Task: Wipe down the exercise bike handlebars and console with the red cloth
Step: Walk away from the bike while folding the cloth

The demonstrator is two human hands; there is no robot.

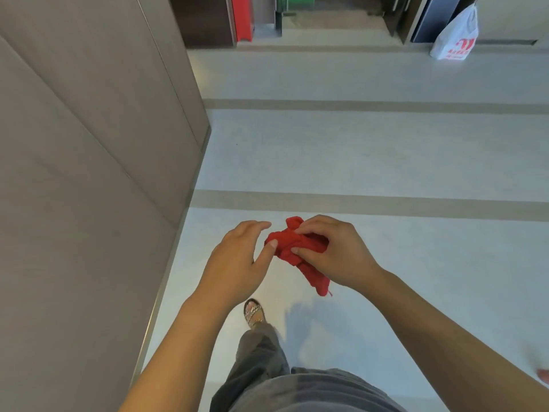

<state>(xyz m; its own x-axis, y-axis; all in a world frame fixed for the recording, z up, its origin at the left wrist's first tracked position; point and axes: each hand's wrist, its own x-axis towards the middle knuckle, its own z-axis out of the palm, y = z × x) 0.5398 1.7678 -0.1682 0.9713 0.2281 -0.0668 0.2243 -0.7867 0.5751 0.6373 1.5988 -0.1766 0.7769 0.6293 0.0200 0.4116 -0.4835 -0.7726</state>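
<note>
Part of red cloth [286, 244] hidden within grip of right hand [338, 251]

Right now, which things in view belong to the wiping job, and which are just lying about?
Job: red cloth, bunched in the right hand; left hand, thumb touching the cloth. No exercise bike in view.
Lying about: white plastic bag at the far wall; red panel at the top.
</note>
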